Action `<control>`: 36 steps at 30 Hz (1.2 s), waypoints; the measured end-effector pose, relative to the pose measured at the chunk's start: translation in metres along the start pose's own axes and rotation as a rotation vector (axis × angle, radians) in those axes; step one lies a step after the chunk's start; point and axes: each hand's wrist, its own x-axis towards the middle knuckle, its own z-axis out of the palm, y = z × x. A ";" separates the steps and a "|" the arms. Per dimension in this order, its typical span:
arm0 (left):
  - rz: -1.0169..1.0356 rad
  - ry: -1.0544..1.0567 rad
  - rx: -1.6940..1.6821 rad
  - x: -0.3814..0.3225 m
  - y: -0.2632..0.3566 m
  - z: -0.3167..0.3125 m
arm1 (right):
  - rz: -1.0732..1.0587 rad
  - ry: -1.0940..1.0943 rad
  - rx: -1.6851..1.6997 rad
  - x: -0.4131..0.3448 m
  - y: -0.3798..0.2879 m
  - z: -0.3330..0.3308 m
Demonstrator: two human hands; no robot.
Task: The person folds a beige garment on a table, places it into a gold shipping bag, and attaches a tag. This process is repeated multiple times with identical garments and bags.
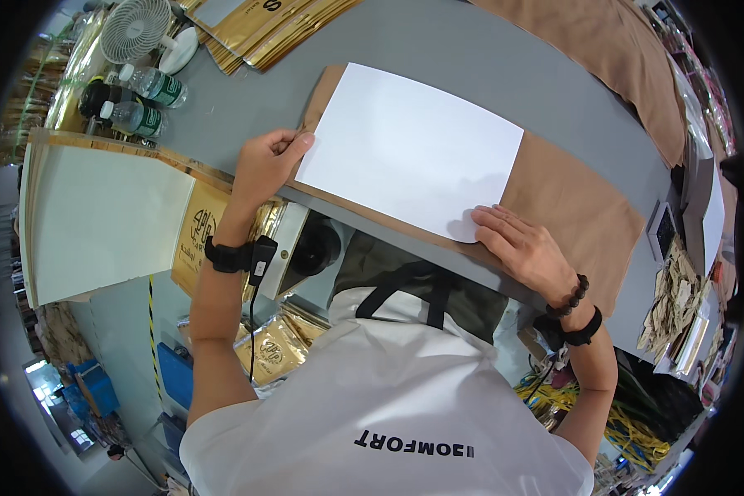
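Observation:
A rectangular white sheet (415,149) lies on a long piece of brown cloth (570,211), with cloth showing past its left, right and near edges. My left hand (270,158) pinches the cloth at the left edge, its thumb by the sheet's side and its curled fingers partly hidden. Over the sheet's near right corner rests my right hand (521,245), fingertips on the white surface and palm above the cloth; its thumb is not clearly seen. Both lie at the near edge of a grey table (421,37).
Gold plastic packets (285,31) are stacked at the back left. A white fan (135,31) and two water bottles (133,118) stand at left. More brown cloth (595,43) lies at back right, with a heap of brown strips (673,297) on the right.

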 end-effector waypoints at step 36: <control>0.718 -0.234 0.698 0.036 0.014 0.050 | 0.644 0.401 0.319 -0.017 -0.031 -0.002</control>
